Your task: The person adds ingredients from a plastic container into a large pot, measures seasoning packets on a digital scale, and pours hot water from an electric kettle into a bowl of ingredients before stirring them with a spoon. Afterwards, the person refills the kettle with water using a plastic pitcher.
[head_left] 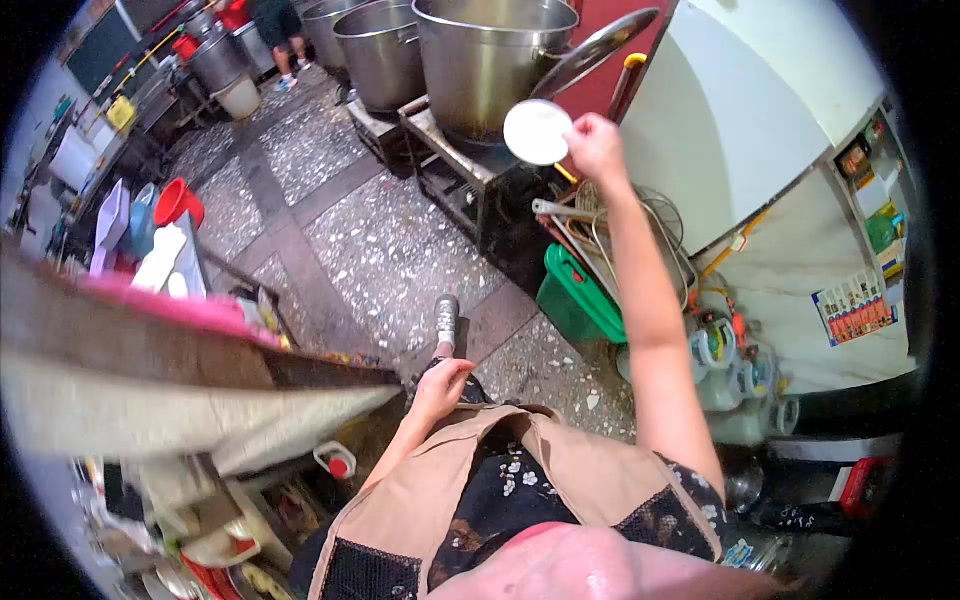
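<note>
Held out in front of me, my right hand [594, 146] grips a small round white plate [537, 132] by its edge. From this view the plate overlaps the lower side of a large steel stockpot [492, 70]; I cannot tell how far apart they are. My left hand [440, 388] hangs low by my body, above my leg and shoe [446, 318]. Its fingers are curled together, and nothing shows in them. A large metal lid [598, 50] leans at a slant beside the pot.
More big pots [378, 62] stand on low metal stands [450, 165] ahead. A green lidded bin [580, 295] sits on the right, near plastic jugs [712, 345]. Along the left are a counter edge [200, 390] and a red bucket [180, 203]. Another person's legs [290, 50] show far back.
</note>
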The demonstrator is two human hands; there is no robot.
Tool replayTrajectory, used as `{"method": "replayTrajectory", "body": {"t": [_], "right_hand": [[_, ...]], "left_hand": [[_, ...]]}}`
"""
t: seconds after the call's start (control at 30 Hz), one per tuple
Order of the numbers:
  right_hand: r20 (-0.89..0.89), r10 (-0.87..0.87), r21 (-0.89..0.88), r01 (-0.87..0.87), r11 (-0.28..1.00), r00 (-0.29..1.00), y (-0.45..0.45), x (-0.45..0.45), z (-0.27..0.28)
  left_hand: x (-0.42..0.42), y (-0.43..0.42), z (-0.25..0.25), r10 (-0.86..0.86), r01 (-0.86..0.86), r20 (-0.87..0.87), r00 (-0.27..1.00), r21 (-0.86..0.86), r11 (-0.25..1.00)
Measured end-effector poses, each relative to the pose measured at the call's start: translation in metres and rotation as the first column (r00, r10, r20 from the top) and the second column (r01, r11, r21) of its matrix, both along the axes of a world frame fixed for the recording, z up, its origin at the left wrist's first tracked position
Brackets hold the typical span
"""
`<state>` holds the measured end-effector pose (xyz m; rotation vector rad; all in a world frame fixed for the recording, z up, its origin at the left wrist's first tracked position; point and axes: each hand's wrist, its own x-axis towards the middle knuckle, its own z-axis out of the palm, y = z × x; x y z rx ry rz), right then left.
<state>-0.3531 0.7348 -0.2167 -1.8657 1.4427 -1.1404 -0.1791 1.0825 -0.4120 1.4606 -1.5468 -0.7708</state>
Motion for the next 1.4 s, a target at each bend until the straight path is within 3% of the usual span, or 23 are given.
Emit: {"method": "replayTrajectory", "body": {"t": [0.03, 0.1, 0.17, 0.23, 0.3, 0.37, 0.43, 0.5, 0.6, 0.63, 0.77, 0.83, 0.93, 0.97, 1.03, 1.1, 1.13, 1.17, 1.23, 1.27, 1.3, 1.33, 1.4], "right_hand": [[-0.038, -0.037, -0.131, 0.031, 0.991, 0.999, -0.040, 0.013, 0.014], [-0.119, -0.143, -0.205, 0.116, 0.972, 0.983, -0.111, 0.038, 0.053], [0.045, -0.061, -0.061, 0.064, 0.996, 0.997, -0.187, 0.066, 0.082], [-0.023, -0.108, -0.086, 0.105, 0.991, 0.994, -0.259, 0.086, 0.108], [-0.040, -0.125, 0.000, 0.125, 0.992, 0.991, -0.320, 0.101, 0.117], [-0.100, -0.185, -0.014, 0.185, 0.983, 0.978, -0.368, 0.112, 0.124], [-0.426, -0.456, -0.423, 0.273, 0.864, 0.782, -0.408, 0.124, 0.124], [-0.493, -0.437, -0.449, 0.210, 0.869, 0.753, -0.429, 0.138, 0.130], [-0.644, -0.545, -0.705, -0.140, 0.695, 0.536, -0.465, 0.152, 0.118], [-0.658, -0.554, -0.722, -0.216, 0.658, 0.511, -0.478, 0.152, 0.114], [-0.690, -0.525, -0.690, -0.236, 0.684, 0.498, -0.498, 0.152, 0.120], [-0.656, -0.535, -0.634, -0.003, 0.774, 0.532, -0.497, 0.155, 0.125], [-0.740, -0.475, -0.568, -0.064, 0.820, 0.476, -0.498, 0.150, 0.113], [-0.756, -0.467, -0.568, -0.104, 0.817, 0.459, -0.498, 0.149, 0.110], [-0.786, -0.433, -0.531, -0.123, 0.839, 0.441, -0.500, 0.151, 0.108], [-0.707, -0.351, -0.420, 0.035, 0.907, 0.614, -0.490, 0.157, 0.111], [-0.661, -0.243, -0.322, 0.024, 0.946, 0.710, -0.490, 0.159, 0.115], [-0.653, -0.217, -0.325, -0.009, 0.946, 0.726, -0.492, 0.162, 0.115], [-0.536, 0.048, -0.142, -0.145, 0.979, 0.843, -0.497, 0.182, 0.110], [-0.467, 0.121, -0.181, -0.228, 0.957, 0.876, -0.490, 0.202, 0.107], [-0.467, 0.188, -0.178, -0.300, 0.937, 0.864, -0.470, 0.224, 0.107], [-0.263, 0.412, -0.083, -0.446, 0.891, 0.872, -0.437, 0.248, 0.108], [0.115, 0.743, 0.024, -0.750, 0.661, 0.659, -0.360, 0.291, 0.089]], "left_hand": [[0.017, -0.028, -0.002, -0.019, 0.019, -0.003, 1.000, -0.003, 1.000], [0.051, -0.092, -0.001, 0.055, -0.055, -0.041, 0.998, 0.018, 0.998], [0.099, -0.155, -0.003, 0.095, -0.095, -0.018, 0.995, 0.010, 0.995], [0.145, -0.219, -0.006, 0.145, -0.144, 0.007, 0.989, -0.039, 0.989], [0.182, -0.269, 0.002, 0.228, -0.228, -0.016, 0.974, -0.095, 0.969], [0.205, -0.312, 0.016, 0.325, -0.324, -0.121, 0.938, 0.023, 0.946], [0.219, -0.346, 0.015, 0.372, -0.360, -0.278, 0.886, 0.094, 0.928], [0.225, -0.370, 0.015, 0.337, -0.312, -0.292, 0.895, 0.128, 0.941], [0.225, -0.386, 0.002, 0.296, -0.258, -0.234, 0.926, 0.179, 0.949], [0.225, -0.388, -0.004, 0.290, -0.251, -0.227, 0.930, 0.185, 0.950], [0.224, -0.392, -0.002, 0.322, -0.246, -0.241, 0.916, 0.297, 0.923], [0.228, -0.397, 0.003, 0.321, -0.265, -0.196, 0.926, 0.268, 0.926], [0.231, -0.398, -0.003, 0.382, -0.288, -0.304, 0.873, 0.310, 0.906], [0.228, -0.399, -0.002, 0.386, -0.313, -0.324, 0.864, 0.254, 0.915], [0.220, -0.394, 0.003, 0.411, -0.347, -0.294, 0.863, 0.247, 0.905], [0.208, -0.378, 0.002, 0.445, -0.400, -0.262, 0.856, 0.209, 0.892], [0.202, -0.371, 0.001, 0.464, -0.432, -0.229, 0.856, 0.175, 0.885], [0.193, -0.361, 0.004, 0.495, -0.468, -0.221, 0.840, 0.167, 0.868], [0.171, -0.337, 0.011, 0.559, -0.509, -0.223, 0.799, 0.245, 0.825], [0.159, -0.323, 0.014, 0.586, -0.541, -0.190, 0.788, 0.241, 0.806], [0.145, -0.311, 0.015, 0.645, -0.601, -0.190, 0.741, 0.243, 0.762], [0.133, -0.299, 0.017, 0.650, -0.625, -0.122, 0.750, 0.191, 0.757], [0.100, -0.267, 0.033, 0.710, -0.706, -0.010, 0.704, 0.101, 0.701]]}}
